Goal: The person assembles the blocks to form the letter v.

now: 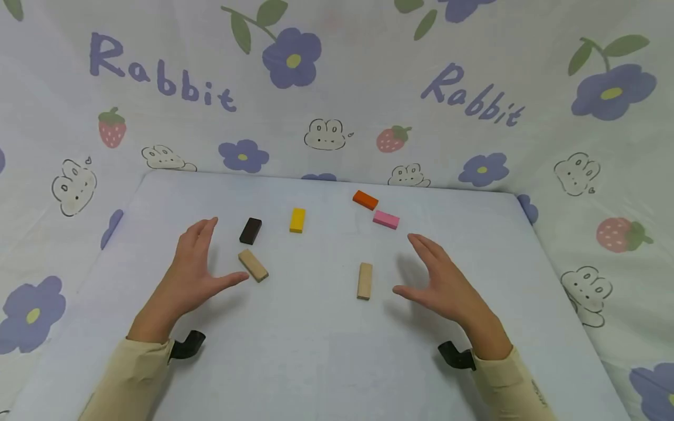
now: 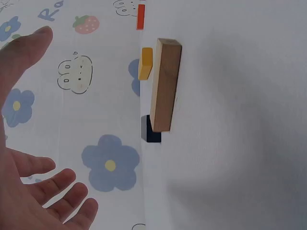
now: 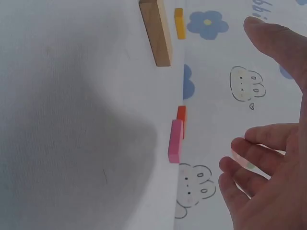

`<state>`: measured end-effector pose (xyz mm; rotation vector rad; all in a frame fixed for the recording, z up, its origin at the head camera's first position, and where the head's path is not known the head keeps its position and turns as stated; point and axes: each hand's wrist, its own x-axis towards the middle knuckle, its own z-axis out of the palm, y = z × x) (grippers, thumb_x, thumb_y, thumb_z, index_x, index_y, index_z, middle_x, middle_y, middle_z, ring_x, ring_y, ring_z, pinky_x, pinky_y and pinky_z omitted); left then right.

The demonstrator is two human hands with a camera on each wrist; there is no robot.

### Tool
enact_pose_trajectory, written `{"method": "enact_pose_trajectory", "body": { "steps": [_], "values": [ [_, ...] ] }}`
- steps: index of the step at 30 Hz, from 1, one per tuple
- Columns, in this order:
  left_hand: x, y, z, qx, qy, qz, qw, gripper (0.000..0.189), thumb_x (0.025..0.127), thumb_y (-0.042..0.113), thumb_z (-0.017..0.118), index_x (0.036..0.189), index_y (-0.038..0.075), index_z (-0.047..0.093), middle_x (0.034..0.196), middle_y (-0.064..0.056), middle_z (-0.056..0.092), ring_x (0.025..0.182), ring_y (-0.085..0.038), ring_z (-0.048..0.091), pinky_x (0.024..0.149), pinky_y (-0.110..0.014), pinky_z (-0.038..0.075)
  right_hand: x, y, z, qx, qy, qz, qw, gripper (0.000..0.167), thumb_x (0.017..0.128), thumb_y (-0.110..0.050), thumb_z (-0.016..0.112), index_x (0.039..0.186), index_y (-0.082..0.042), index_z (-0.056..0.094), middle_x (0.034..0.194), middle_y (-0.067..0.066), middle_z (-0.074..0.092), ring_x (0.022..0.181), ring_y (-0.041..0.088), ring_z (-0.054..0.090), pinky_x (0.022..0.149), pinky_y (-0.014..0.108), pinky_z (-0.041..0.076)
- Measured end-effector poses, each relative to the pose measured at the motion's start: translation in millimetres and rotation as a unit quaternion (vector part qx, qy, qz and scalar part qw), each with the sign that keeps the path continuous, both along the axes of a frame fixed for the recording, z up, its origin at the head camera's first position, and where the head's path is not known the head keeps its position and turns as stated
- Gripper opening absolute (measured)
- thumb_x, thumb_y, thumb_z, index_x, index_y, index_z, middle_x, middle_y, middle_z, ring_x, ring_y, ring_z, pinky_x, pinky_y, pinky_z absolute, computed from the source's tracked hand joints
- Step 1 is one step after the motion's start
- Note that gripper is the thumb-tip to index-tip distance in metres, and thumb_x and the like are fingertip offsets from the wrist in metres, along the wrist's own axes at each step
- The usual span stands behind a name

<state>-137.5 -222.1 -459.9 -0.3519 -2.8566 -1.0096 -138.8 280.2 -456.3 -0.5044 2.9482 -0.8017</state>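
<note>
My left hand (image 1: 192, 275) hovers over the white table with thumb and fingers spread apart, holding nothing. Its thumb is nearest to a plain wooden block (image 1: 253, 265), with a dark brown block (image 1: 250, 231) just behind. My right hand (image 1: 442, 280) hovers likewise on the other side, spread and holding nothing. Left of its thumb lies a second plain wooden block (image 1: 364, 281). A pink block (image 1: 386, 220) and an orange block (image 1: 365, 200) lie farther back, close together. Between the two groups sits a yellow block (image 1: 297, 220). In both wrist views the fingers (image 2: 62, 187) are apart from the blocks.
The white table (image 1: 316, 362) ends at a back edge against a hanging cloth (image 1: 363, 88) printed with rabbits, flowers and strawberries. A black wrist mount (image 1: 188, 345) sits at the left sleeve, and another black mount (image 1: 456, 355) at the right one.
</note>
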Motion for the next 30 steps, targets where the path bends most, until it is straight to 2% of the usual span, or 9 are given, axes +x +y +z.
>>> {"method": "enact_pose_trajectory", "body": {
  "steps": [6, 19, 24, 30],
  "values": [
    [-3.1, 9.5, -1.9, 0.007, 0.001, -0.013, 0.9999, 0.123, 0.081, 0.045, 0.096, 0.169, -0.002, 0.024, 0.168, -0.028, 0.025, 0.152, -0.05, 0.025, 0.116, -0.071, 0.034, -1.7, -5, -2.0, -0.004, 0.0, 0.007, 1.0, 0.11, 0.088, -0.055, 0.088, 0.172, -0.014, 0.03, 0.174, 0.012, 0.03, 0.158, 0.036, 0.029, 0.119, 0.066, 0.036],
    [-6.5, 13.0, -7.2, 0.017, -0.009, -0.014, 0.9997, 0.119, 0.081, 0.042, 0.097, 0.166, -0.004, 0.028, 0.166, -0.029, 0.028, 0.151, -0.05, 0.028, 0.117, -0.07, 0.034, -4.6, -22, -2.7, 0.0, -0.007, 0.023, 0.9997, 0.109, 0.086, -0.055, 0.089, 0.171, -0.011, 0.035, 0.173, 0.009, 0.033, 0.158, 0.033, 0.031, 0.12, 0.062, 0.037],
    [-8.8, 14.1, -12.9, 0.021, -0.011, -0.016, 0.9996, 0.118, 0.081, 0.039, 0.097, 0.166, -0.004, 0.029, 0.165, -0.03, 0.028, 0.151, -0.05, 0.028, 0.117, -0.07, 0.034, -4.8, -25, -3.1, 0.001, -0.007, 0.026, 0.9996, 0.108, 0.085, -0.053, 0.09, 0.17, -0.012, 0.036, 0.173, 0.009, 0.035, 0.158, 0.033, 0.033, 0.12, 0.061, 0.038],
    [-9.8, 15.4, -16.4, 0.018, -0.018, -0.013, 0.9996, 0.117, 0.082, 0.042, 0.096, 0.166, -0.004, 0.029, 0.165, -0.031, 0.028, 0.151, -0.05, 0.028, 0.117, -0.07, 0.034, -5.6, -25, -7.0, 0.003, -0.015, 0.025, 0.9996, 0.108, 0.085, -0.055, 0.09, 0.169, -0.011, 0.037, 0.171, 0.012, 0.036, 0.156, 0.035, 0.035, 0.119, 0.063, 0.038]
  ]
}}
